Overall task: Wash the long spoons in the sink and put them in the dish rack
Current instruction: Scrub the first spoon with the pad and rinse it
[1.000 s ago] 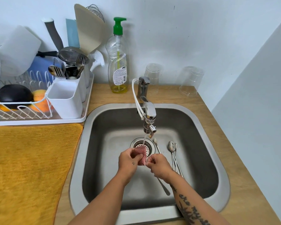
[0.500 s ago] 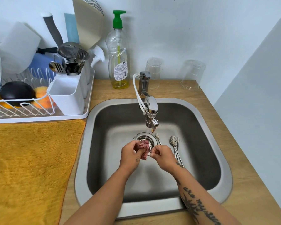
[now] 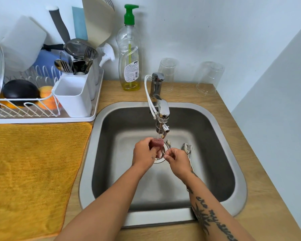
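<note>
In the centre of the frame both hands work over the drain of the sink [image 3: 221, 193], under the tap [image 3: 161, 117]. The left hand [image 3: 143, 153] is curled around a pink scrubber [image 3: 156, 143], gripping it from the left. The right hand [image 3: 178, 160] has thumb and fingers pinched together just beside the scrubber; what it pinches is too small to make out. Two or more long spoons [image 3: 187, 148] lie on the sink floor right of the hands, bowls toward the upper part of the frame. Another spoon tip [image 3: 168, 142] shows between the scrubber and those spoons. The dish rack [image 3: 42, 117] stands on the tabletop [image 3: 233, 108] at upper left, with a white cutlery cup [image 3: 73, 98] at its right end. An orange cloth [image 3: 33, 171] lies below it, left of the sink. A soap bottle [image 3: 129, 54] stands behind the sink.
</note>
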